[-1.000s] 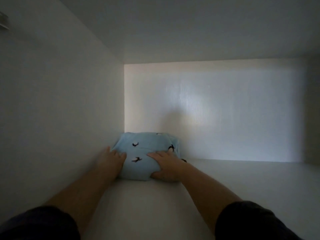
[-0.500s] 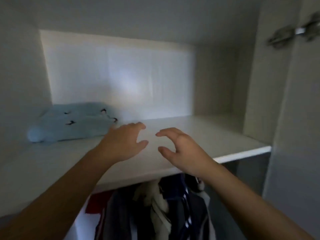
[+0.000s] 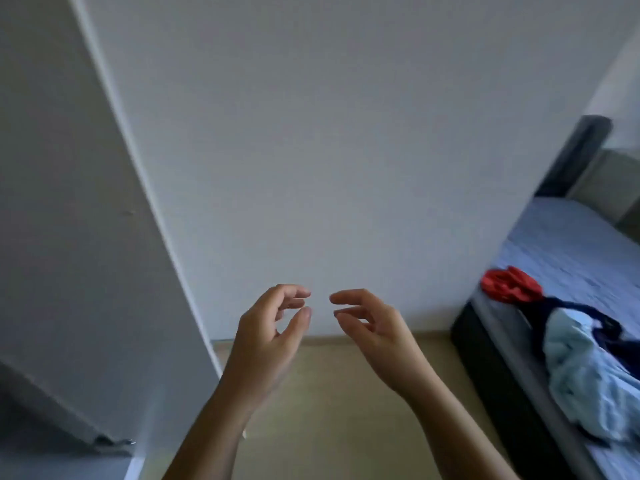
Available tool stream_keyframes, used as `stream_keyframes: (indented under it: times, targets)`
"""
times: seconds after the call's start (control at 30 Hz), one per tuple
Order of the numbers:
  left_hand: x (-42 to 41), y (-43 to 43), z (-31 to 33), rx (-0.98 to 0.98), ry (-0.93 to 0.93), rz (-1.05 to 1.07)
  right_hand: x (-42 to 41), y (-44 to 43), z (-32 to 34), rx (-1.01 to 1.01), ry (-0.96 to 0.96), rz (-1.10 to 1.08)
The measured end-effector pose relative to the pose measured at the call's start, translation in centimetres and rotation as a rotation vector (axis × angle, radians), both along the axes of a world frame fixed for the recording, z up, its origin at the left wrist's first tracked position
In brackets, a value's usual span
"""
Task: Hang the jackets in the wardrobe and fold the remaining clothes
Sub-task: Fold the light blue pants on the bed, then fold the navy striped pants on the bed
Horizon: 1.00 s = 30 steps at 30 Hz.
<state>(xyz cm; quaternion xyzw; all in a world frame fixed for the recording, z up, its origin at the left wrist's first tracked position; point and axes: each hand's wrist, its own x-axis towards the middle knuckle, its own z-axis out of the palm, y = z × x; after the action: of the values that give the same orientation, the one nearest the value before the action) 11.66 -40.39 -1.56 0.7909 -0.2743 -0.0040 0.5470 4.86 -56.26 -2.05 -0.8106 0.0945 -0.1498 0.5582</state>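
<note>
My left hand (image 3: 268, 332) and my right hand (image 3: 375, 332) hang in the air in front of a white wall, fingers loosely curled, holding nothing. They are close together, fingertips a little apart. On the bed (image 3: 568, 244) at the right lie unfolded clothes: a red garment (image 3: 509, 285) near the bed's edge, a dark navy garment (image 3: 568, 315) behind it, and a crumpled light blue garment (image 3: 588, 375) nearest to me. All the clothes are well to the right of my hands. The wardrobe's inside and the folded blue garment on its shelf are out of view.
The open white wardrobe door (image 3: 86, 237) fills the left side, with a metal hinge (image 3: 114, 441) low down. A beige floor (image 3: 339, 410) lies below my hands. The bed has a dark frame (image 3: 502, 379) and a dark headboard post (image 3: 575, 154).
My hands have left the folded blue garment on the wardrobe shelf and come away with nothing. The view has swung right, from the shelf to the wall and bed.
</note>
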Motion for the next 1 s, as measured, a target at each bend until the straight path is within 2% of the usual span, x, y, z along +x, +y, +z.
stream_keyframes:
  times: [0.17, 0.27, 0.5, 0.73, 1.0]
  targets:
    - [-3.6, -14.4, -1.4, -0.057, 0.126, -0.343, -8.2, -11.1, -1.6, 0.061, -0.026, -0.399]
    - [-5.4, -21.2, -2.7, -0.051, 0.197, -0.495, -11.5, -16.1, -2.4, 0.093, -0.068, -0.553]
    - [-5.5, -36.5, -5.2, -0.017, 0.286, -0.689, -13.0, -28.9, -3.7, 0.157, -0.099, -0.762]
    - [-5.0, -55.7, -5.2, -0.014, 0.321, -0.84, -14.2, -44.7, -4.4, 0.17, -0.086, -0.92]
    - [-11.6, -72.8, -8.4, 0.109, 0.323, -1.09, -23.1, -56.4, -8.1, 0.284, -0.079, -1.211]
